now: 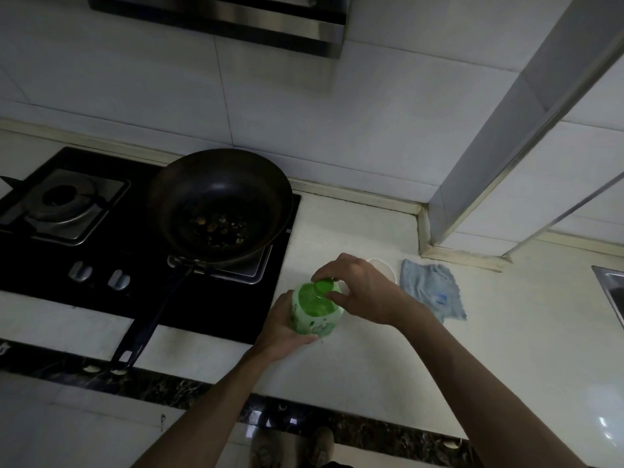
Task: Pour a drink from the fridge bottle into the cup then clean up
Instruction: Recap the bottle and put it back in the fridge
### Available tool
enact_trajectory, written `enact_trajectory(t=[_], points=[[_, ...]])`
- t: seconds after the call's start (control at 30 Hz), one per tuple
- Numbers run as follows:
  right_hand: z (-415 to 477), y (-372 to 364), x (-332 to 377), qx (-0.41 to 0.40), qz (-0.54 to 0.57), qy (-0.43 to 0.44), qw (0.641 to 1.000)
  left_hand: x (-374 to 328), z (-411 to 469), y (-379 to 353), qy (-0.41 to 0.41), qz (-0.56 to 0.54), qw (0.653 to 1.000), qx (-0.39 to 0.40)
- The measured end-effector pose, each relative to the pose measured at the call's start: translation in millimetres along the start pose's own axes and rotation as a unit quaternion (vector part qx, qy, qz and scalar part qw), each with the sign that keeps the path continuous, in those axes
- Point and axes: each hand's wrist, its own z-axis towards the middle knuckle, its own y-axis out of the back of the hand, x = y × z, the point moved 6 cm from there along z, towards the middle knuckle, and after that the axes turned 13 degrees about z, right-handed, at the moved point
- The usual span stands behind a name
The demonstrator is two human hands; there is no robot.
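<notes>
Upright over the counter (371,359), right of the stove (67,265): green bottle (315,312); body grasped by left hand (283,327); green cap (323,285) pinched by right hand (363,290); white cup (386,268) just behind, partly hidden; blue cloth (432,292) beside cup; dark pan (219,204) on stove.

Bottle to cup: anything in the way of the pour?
No object lies between the green bottle and the white cup just behind it. But the cap is on the bottle's mouth, pinched by the right hand, which also covers part of the cup. The left hand holds the bottle's body.
</notes>
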Motion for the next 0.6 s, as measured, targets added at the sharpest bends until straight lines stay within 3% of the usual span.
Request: enact_trajectory(t=[0.4,0.6], points=[[-8,5,-9,-0.031,-0.089,-0.044,0.995,1,0,0,-0.005,0.011,1.0,0.003],[-15,9,-8,-0.032,-0.066,-0.051,0.996,2,0,1,-0.005,0.011,1.0,0.002]])
